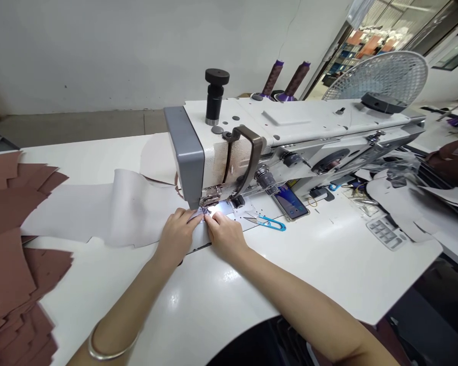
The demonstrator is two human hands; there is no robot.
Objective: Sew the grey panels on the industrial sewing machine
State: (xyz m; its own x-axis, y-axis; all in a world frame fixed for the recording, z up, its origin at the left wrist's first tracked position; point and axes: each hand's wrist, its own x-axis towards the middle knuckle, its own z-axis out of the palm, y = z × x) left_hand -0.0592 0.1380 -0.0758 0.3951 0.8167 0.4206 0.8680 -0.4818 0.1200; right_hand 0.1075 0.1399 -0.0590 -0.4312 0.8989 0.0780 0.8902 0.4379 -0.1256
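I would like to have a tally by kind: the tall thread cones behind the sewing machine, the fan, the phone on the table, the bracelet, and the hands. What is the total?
Thread cones: 2
Fan: 1
Phone: 1
Bracelet: 1
Left hand and right hand: 2
Total: 7

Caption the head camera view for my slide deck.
Left hand and right hand close together at a sewing machine, blue snips lying near a phone.
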